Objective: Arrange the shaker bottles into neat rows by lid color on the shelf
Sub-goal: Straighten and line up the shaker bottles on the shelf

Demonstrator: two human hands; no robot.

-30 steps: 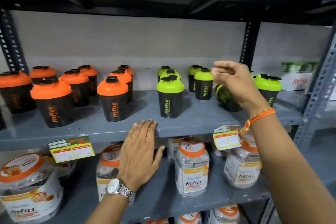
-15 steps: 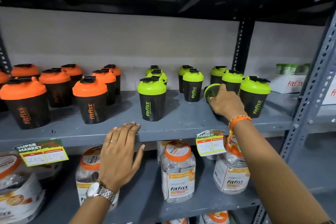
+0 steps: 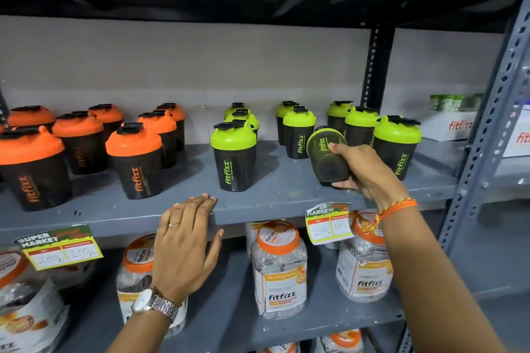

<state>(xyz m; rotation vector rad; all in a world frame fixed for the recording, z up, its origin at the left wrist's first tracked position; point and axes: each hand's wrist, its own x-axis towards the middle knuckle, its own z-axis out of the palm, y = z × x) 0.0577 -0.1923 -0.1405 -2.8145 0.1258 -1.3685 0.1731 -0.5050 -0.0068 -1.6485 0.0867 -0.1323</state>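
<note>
Change since half a second ago: the tipped green-lidded shaker [image 3: 329, 156] has come forward and its base now faces the camera, where before its green lid rim showed; the left hand has stayed put.

Left hand [image 3: 183, 241]: flat, fingers together, fingertips on the front edge of the grey shelf [image 3: 269, 203]; it holds nothing. Watch and ring worn.

Right hand [image 3: 364, 172]: fingers and thumb clamped round the tipped shaker, held on its side just above the shelf, near its front right. Orange thread at the wrist.

Shelf below: clear fitfizz jars [image 3: 279, 266] with orange lids; price tags [image 3: 329, 223] hang from the shelf edge.

Shelf, left: orange-lidded shakers [image 3: 134, 160], upright, in loose rows.

Shelf, centre and right: green-lidded shakers [image 3: 233, 155], upright, in rows running back to the wall.
</note>
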